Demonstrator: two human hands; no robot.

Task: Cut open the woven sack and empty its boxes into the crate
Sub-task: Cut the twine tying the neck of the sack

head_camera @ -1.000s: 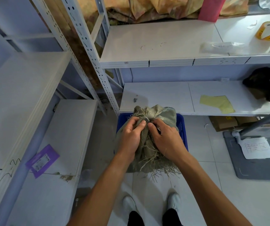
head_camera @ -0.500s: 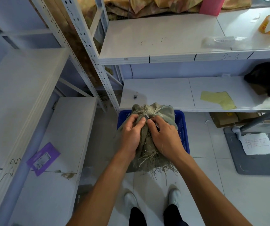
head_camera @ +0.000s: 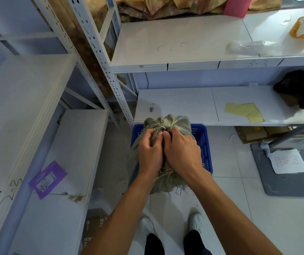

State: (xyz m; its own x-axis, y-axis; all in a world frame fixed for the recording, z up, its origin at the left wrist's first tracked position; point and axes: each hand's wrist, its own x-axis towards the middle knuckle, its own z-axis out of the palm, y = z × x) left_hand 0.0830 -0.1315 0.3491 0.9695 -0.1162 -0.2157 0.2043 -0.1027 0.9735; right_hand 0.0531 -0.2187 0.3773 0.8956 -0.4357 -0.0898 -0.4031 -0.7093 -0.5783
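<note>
While both hands clutch its tied neck, the woven sack (head_camera: 167, 126) stands in the blue crate (head_camera: 203, 144), left hand (head_camera: 150, 153) and right hand (head_camera: 181, 153) bunching cloth just below the knot. Soft, frayed fabric should grip well there. Apart from the sack, nothing shows inside the crate.

I see white metal shelves (head_camera: 184, 45) in front of me and more shelves (head_camera: 18, 111) on my left. The floor (head_camera: 228, 196) has pale grey tiles. A dark grey mat (head_camera: 287, 184) lies on it, far to the right.
</note>
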